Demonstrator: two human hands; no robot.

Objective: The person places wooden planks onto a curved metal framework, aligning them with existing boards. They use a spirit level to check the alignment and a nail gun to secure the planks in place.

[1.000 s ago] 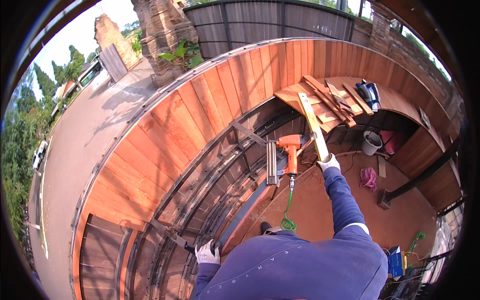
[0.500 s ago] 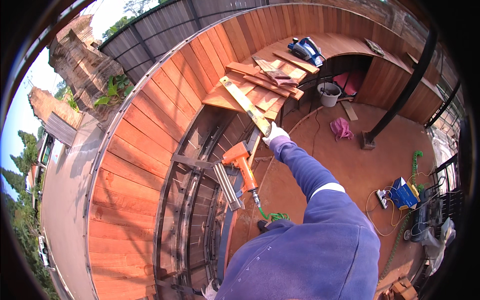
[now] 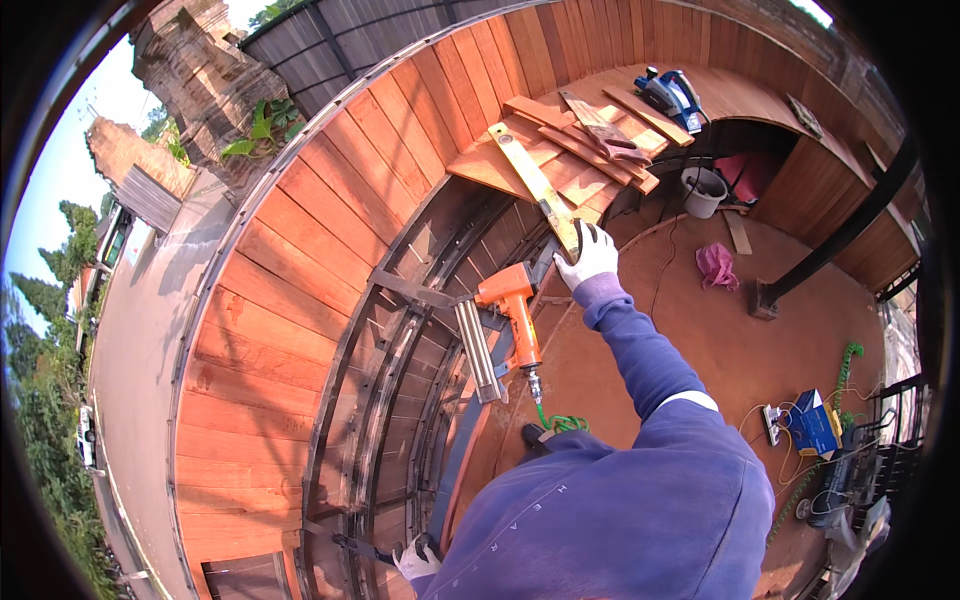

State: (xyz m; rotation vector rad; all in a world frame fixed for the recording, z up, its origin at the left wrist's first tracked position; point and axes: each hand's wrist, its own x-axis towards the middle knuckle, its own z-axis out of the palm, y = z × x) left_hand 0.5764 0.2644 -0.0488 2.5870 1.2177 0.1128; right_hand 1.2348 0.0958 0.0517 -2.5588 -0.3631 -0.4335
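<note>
My right hand point(image 3: 592, 256), in a white glove, is closed over the near end of a yellow spirit level point(image 3: 532, 188). The level lies slanted across loose wooden boards on the curved bench, its near end jutting past their edge. At the lower edge my left hand point(image 3: 415, 560), also gloved, is beside a dark metal bar point(image 3: 360, 548) of the bench frame; its fingers are too small and partly hidden to read. Between the hands an orange nail gun point(image 3: 514, 305) with a silver magazine rests on the frame, a green air hose point(image 3: 565, 424) attached.
A blue electric planer point(image 3: 672, 98) and a handsaw point(image 3: 605, 135) lie on the bench. Beyond my arm are a grey bucket point(image 3: 704, 192), a pink cloth point(image 3: 716, 267) and a black post point(image 3: 835, 235). A blue box point(image 3: 812, 425) with cords stands at right. Open metal framing point(image 3: 400, 400) runs along the slatted backrest point(image 3: 270, 340).
The view has shifted, so the bench and tools appear farther right. My left hand shows more at the lower edge. The level keeps its place on the boards, with my right hand still at its end.
</note>
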